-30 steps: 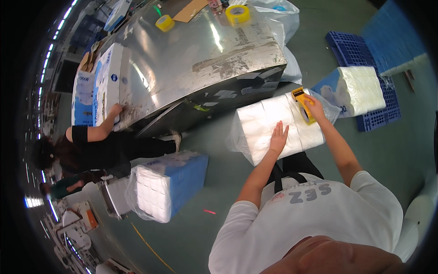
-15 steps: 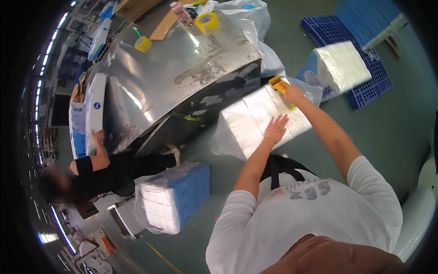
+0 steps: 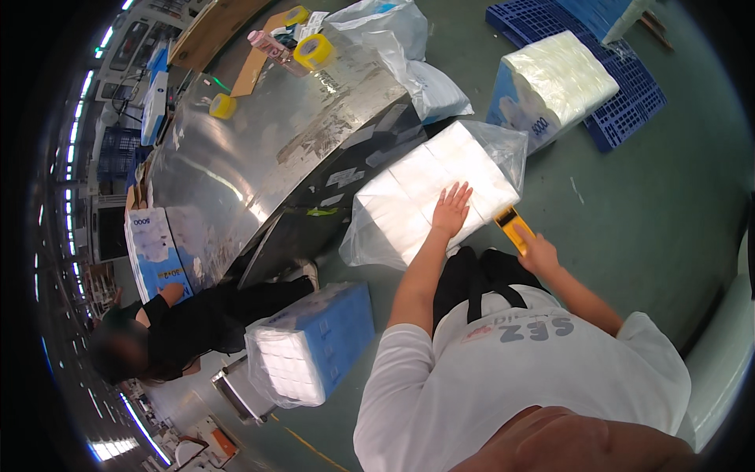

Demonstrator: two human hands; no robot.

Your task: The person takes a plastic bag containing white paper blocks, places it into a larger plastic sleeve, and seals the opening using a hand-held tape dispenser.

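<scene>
In front of me a bulky white pack (image 3: 409,185), apparently stacked soft packets, sits in a loose clear plastic bag (image 3: 510,153). My left hand (image 3: 451,212) lies flat on its top, fingers stretched out and holding nothing. Just off the pack's near right corner, my right hand (image 3: 539,254) is closed round a yellow tape dispenser (image 3: 515,230). The dispenser's dark-slotted end points at that corner; whether it touches the bag I cannot tell. My palm and fingers hide part of the handle.
A metal table (image 3: 236,149) at left carries tape rolls (image 3: 313,52) and a pink-capped bottle (image 3: 271,49). Another person in black (image 3: 212,318) works beside it. Wrapped packs (image 3: 334,338) (image 3: 558,79) stand left and far right, the latter near a blue pallet (image 3: 629,98).
My right hand has drawn the tape dispenser from the pack's far right side to its near right corner. My left hand remains on top. The other person's box has tipped over.
</scene>
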